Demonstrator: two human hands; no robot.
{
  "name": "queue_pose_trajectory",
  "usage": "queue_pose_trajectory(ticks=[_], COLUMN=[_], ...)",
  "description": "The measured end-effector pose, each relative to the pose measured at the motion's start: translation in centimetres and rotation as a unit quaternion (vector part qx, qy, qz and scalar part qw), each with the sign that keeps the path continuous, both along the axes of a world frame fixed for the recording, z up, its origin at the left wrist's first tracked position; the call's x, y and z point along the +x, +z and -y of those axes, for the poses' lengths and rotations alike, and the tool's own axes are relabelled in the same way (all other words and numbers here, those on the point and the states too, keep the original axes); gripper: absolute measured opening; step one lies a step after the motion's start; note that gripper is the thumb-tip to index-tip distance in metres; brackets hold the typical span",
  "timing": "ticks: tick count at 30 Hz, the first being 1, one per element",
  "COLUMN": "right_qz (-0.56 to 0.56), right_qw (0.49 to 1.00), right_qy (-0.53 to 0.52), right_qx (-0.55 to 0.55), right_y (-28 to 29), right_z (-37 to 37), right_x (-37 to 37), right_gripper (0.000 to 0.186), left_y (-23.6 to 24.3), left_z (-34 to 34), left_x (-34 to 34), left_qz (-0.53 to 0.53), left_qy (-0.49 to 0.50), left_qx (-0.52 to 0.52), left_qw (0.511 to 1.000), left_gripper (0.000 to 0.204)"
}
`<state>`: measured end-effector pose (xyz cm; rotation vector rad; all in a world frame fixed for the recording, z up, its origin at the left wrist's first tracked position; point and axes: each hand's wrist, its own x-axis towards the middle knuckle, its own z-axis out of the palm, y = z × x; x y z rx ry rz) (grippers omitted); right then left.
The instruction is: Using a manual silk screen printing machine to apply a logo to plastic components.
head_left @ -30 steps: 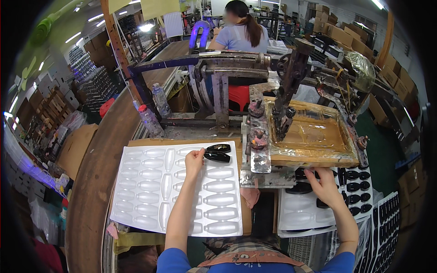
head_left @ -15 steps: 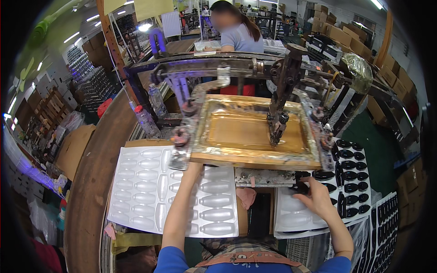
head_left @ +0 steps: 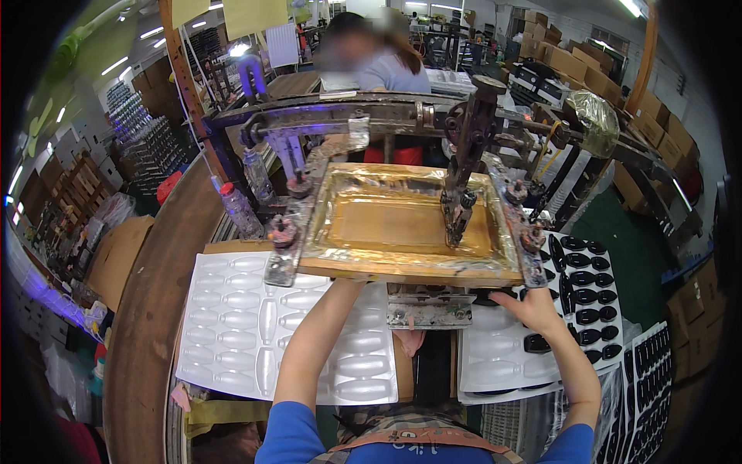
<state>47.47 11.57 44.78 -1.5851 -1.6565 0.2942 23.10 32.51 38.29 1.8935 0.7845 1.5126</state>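
White moulded trays (head_left: pixel 232 319) partly beneath a framed screen (head_left: pixel 394 222), cartons (head_left: pixel 578 63) beyond, hands (head_left: pixel 533 309) largely hidden, grip impossible to tell.

Before me, a brown board (head_left: pixel 236 247) carries a white moulded tray (head_left: pixel 246 338), laid flat toward my left. Toward my right lies a second white tray (head_left: pixel 495 357), bearing black pieces (head_left: pixel 587 316); what supports it I cannot clearly see.

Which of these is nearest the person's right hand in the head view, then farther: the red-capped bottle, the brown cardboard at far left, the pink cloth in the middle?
From the right hand:
1. Pink cloth: left, middle
2. Red-capped bottle: farther left
3. Brown cardboard: far left
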Motion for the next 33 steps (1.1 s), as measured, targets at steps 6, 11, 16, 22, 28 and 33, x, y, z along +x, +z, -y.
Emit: queue_pose_trajectory(ticks=[6,11,16,22,28,33], right_qz=[0.000,0.054,0.107,0.105,0.324,0.362], right_qw=[0.993,0.981,0.982,0.988,0.941,0.926], right_qy=[0.101,0.102,0.062,-0.039,-0.027,-0.056], right_qx=[-0.068,-0.159,-0.145,-0.110,-0.098,-0.090], right_y=[-0.2,-1.7,-0.8,-2.6,-4.7,-3.3], right_z=[-4.3,-5.2,-3.4,-0.9,1.6,1.0], right_x=[-4.4,-5.7,-4.0,0.7,-1.1,-1.0], right_gripper=[0.041,0.057,0.045,0.040,0.052,0.050], left_y=[2.8,0.4,-5.7,-8.7,-9.9,-10.4], left_z=[0.2,0.6,2.6,3.5,3.8,4.0], left_x=[-0.7,-6.7,-9.9,-8.1,-7.4,-7.6], left_qz=[0.142,0.184,0.082,0.011,-0.163,-0.303], left_qy=[-0.127,-0.053,0.094,0.131,0.220,0.302], left_qx=[-0.167,-0.227,-0.250,-0.303,-0.275,-0.125], left_qw=[0.967,0.955,0.960,0.944,0.922,0.895], left_gripper=[0.023,0.019,0.019,0.024,0.033,0.032])
